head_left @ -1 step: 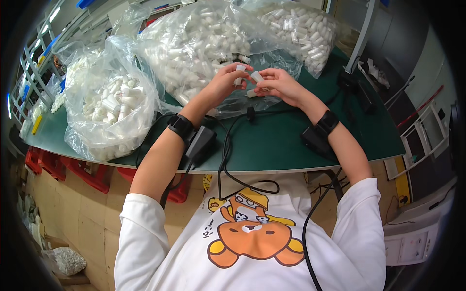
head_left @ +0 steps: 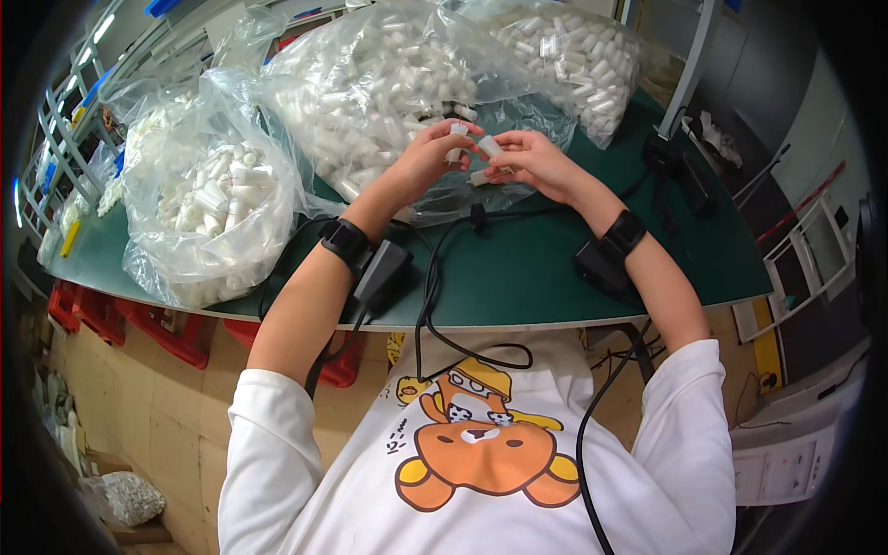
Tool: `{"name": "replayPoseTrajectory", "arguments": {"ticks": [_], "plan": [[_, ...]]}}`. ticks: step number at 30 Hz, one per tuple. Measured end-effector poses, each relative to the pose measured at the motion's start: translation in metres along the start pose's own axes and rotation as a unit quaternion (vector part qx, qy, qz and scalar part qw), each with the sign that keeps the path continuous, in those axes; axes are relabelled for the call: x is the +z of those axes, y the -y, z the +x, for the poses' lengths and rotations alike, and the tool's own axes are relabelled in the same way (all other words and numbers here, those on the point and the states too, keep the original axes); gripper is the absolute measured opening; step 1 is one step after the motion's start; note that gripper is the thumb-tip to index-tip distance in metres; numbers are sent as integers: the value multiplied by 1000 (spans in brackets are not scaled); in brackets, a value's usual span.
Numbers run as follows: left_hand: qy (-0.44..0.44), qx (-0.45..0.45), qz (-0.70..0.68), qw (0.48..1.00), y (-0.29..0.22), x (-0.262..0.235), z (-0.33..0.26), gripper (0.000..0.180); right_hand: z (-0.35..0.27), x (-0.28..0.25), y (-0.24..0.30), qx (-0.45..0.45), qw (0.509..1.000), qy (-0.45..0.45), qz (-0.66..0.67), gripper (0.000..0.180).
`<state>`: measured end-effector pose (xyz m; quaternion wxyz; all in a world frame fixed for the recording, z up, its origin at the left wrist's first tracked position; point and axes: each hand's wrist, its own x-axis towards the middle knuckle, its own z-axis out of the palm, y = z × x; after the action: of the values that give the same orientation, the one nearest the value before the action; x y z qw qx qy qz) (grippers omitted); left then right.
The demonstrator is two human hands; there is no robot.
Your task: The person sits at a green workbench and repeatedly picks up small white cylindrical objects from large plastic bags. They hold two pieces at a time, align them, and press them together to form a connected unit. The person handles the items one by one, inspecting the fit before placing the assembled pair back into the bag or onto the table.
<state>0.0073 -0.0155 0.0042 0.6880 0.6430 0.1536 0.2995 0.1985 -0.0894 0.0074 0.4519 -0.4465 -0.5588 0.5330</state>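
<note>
My left hand (head_left: 425, 164) is closed, thumb and fingers pinching a small white plastic tube (head_left: 457, 135) held upright. Close beside it, my right hand (head_left: 546, 168) grips another white plastic tube (head_left: 489, 146), tilted toward the left hand. A further white tube (head_left: 479, 178) pokes out below the right fingers; whether they hold it too is unclear. The two hands are apart by a narrow gap, over crumpled clear plastic. Just behind them bulges a large clear bag (head_left: 361, 111) full of similar white pieces.
An open clear bag (head_left: 153, 245) of white tubes stands at left, another filled bag (head_left: 592, 69) at back right. Black cables (head_left: 430, 277) cross the green table (head_left: 518, 287) near its front edge, beside black boxes (head_left: 384, 273) at my wrists. Red stools (head_left: 166, 326) are below.
</note>
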Motion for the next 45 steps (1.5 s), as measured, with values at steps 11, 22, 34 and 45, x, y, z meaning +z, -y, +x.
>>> {"name": "replayPoseTrajectory", "arguments": {"ticks": [11, 22, 34, 45], "plan": [[23, 6, 11, 1000, -4, 4, -3, 29, -1, 3, 2, 11, 1000, 23, -12, 20], [10, -17, -41, 999, 2, 0, 1, 18, -5, 6, 11, 61, 988, 16, 141, 25], [-91, -3, 25, 996, -2, -1, 0, 18, -6, -2, 8, 57, 992, 5, 113, 23], [-127, 23, 30, 991, 2, 2, 1, 27, 1, -9, 3, 55, 976, 93, 189, 24]]}}
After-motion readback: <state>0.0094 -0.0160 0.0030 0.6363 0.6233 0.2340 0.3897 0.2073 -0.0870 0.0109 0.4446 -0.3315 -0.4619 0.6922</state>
